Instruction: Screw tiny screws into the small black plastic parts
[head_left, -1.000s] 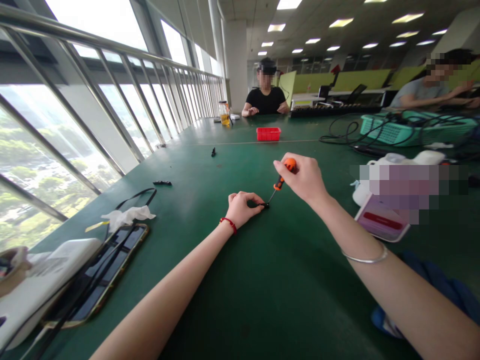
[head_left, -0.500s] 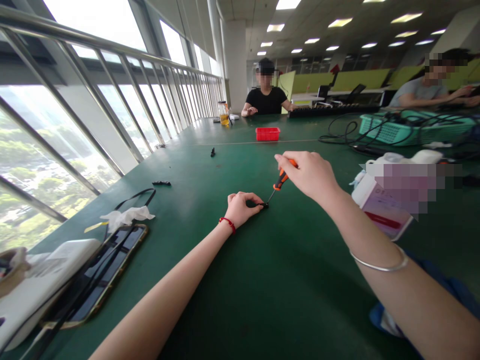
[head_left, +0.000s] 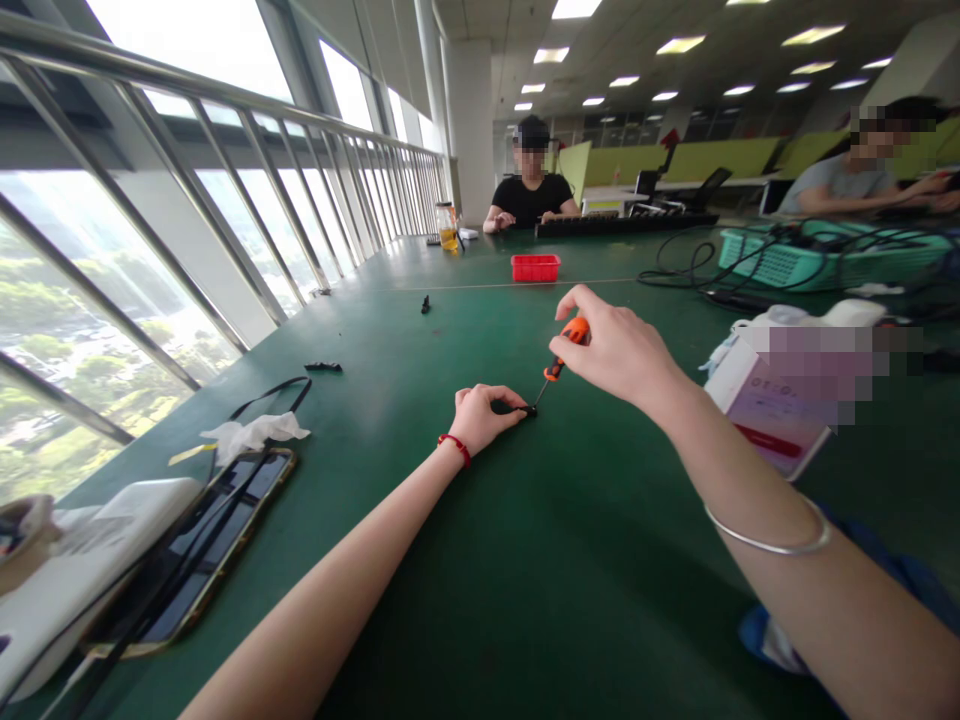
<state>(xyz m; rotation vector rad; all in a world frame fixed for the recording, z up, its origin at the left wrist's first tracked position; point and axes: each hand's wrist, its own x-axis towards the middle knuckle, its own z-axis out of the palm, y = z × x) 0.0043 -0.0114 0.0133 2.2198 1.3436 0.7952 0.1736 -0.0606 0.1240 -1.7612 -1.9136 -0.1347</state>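
On the green tabletop [head_left: 375, 335], an orange-and-black screwdriver [head_left: 555, 368] slants down to a small black part [head_left: 532, 411].

The left hand [head_left: 480, 412] pinches the part between thumb and fingers; the right hand [head_left: 619, 345], fingers half curled, holds the screwdriver, forefinger raised.

The person's left hand [head_left: 480, 415] pinched a small black piece [head_left: 532, 411] against the green table [head_left: 465, 610], while the right hand [head_left: 619, 345] held an orange-and-black screwdriver [head_left: 575, 330] at a tilt, its shaft running down to that piece. Beyond the hands sat a red tray [head_left: 535, 270], with a co-worker in a black shirt [head_left: 529, 202] at the far end. A phone [head_left: 217, 545] and a crumpled tissue [head_left: 255, 432] lay to the left, and a turquoise basket [head_left: 765, 262] with black cables stood at the far right.
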